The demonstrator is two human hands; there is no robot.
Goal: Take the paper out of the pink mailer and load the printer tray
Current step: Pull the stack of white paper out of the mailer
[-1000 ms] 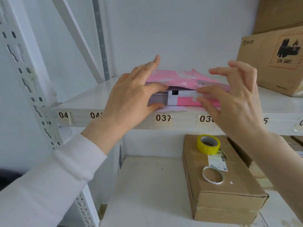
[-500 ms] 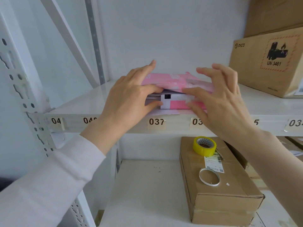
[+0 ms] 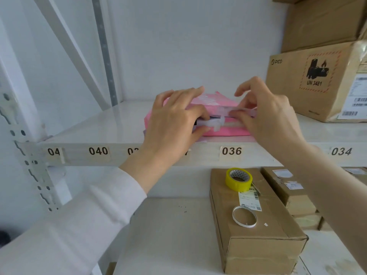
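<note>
Two hands (image 3: 218, 124) gripping pink mailer (image 3: 228, 132), contents hidden

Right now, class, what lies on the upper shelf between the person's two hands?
In the head view, the pink mailer with its clear tape strip.

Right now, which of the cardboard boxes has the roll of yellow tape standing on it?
The long box on the lower shelf, below label 036. The yellow tape sits on its far end; the other boxes carry none.
</note>
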